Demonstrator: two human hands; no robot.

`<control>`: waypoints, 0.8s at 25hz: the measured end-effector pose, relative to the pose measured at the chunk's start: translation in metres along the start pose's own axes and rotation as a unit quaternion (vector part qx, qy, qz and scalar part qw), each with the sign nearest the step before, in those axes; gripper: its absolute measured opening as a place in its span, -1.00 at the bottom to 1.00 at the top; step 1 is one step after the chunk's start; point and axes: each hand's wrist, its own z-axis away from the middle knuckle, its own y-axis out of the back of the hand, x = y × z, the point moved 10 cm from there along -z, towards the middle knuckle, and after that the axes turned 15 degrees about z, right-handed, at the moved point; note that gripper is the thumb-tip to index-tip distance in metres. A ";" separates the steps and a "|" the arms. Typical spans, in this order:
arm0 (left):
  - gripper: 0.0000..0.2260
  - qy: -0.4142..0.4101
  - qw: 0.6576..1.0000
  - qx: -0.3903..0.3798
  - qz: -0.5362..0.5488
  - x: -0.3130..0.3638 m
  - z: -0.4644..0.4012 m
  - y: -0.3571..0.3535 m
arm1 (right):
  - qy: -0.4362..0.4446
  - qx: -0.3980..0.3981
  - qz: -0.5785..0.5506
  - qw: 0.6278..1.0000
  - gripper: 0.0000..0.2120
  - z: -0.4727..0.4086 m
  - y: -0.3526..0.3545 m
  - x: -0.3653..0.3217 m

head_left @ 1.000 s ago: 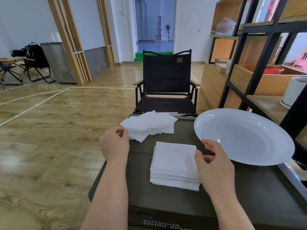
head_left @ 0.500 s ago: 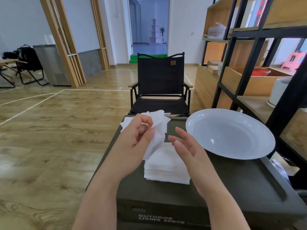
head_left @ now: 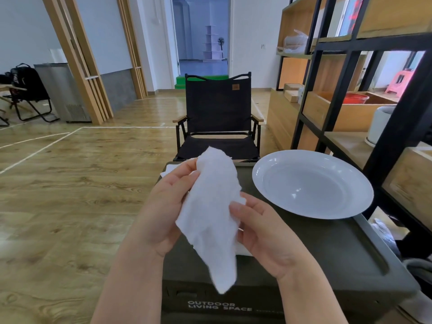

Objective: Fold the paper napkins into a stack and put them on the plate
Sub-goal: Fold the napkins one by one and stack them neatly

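Observation:
A loose white paper napkin hangs in the air above the dark box top, held between both hands. My left hand pinches its upper left edge, thumb and fingers curled round the paper. My right hand grips its right edge with the thumb on top. Behind the napkin, only a sliver of the folded napkin stack shows. A corner of the loose napkin pile peeks out at the box's far left. The white plate sits empty on the right of the box.
The dark green storage box serves as the table. A black folding chair stands just behind it. A black and wooden shelf unit rises close on the right. Wooden floor lies to the left.
My left hand lifted one napkin from the loose pile and raised it higher. My right hand left the stack and took hold of the napkin's right edge.

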 end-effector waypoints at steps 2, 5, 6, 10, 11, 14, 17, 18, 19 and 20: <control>-0.69 0.071 0.996 0.050 0.031 -0.021 -0.004 0.013 | 0.000 0.018 0.008 1.000 -0.73 0.000 0.003 0.000; -0.44 0.128 0.977 0.041 0.164 -0.040 -0.004 0.009 | 0.024 0.114 0.027 0.993 -0.56 0.000 0.019 -0.004; -0.38 0.135 0.975 0.016 0.177 -0.041 -0.003 0.005 | 0.035 0.166 0.043 0.985 -0.53 0.002 0.029 -0.006; -0.65 0.044 0.998 0.006 -0.035 -0.022 -0.007 0.004 | 0.072 0.266 0.114 0.955 -0.83 0.009 0.050 -0.018; -0.73 -0.005 0.993 0.041 -0.113 -0.011 -0.006 0.008 | 0.076 0.270 0.133 0.951 -0.90 0.010 0.051 -0.020; -0.68 -0.120 0.958 0.083 -0.248 0.010 0.000 0.008 | 0.088 0.308 0.205 0.925 -0.88 0.017 0.062 -0.026; -0.62 -0.157 0.940 0.074 -0.292 0.015 0.001 0.005 | 0.098 0.359 0.272 0.887 -0.86 0.025 0.073 -0.031; -0.63 -0.170 0.934 0.073 -0.304 0.018 0.002 0.006 | 0.106 0.372 0.291 0.875 -0.87 0.027 0.075 -0.034; -0.66 -0.183 0.928 0.077 -0.315 0.021 0.002 0.008 | 0.117 0.381 0.306 0.865 -0.89 0.029 0.076 -0.038; -0.71 -0.192 0.923 0.085 -0.324 0.023 0.002 0.010 | 0.131 0.386 0.316 0.856 -0.90 0.031 0.075 -0.042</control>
